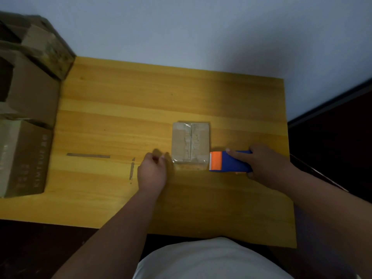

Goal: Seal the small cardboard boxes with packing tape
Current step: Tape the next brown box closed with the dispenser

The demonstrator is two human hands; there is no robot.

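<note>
Head: box [190, 142] lengthwise, away from person.

Single head-worn view, steeply down and forward, close over the table [120, 117].

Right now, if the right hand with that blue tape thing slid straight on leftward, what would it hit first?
Probably the small cardboard box: the tape dispenser in the right hand points its orange end at the box's right side, almost touching.

We see the small box [190, 144] right of frame centre on the table [120, 109], the tape dispenser [229, 163] touching its lower right, larger cartons [26, 109] stacked at far left.
</note>
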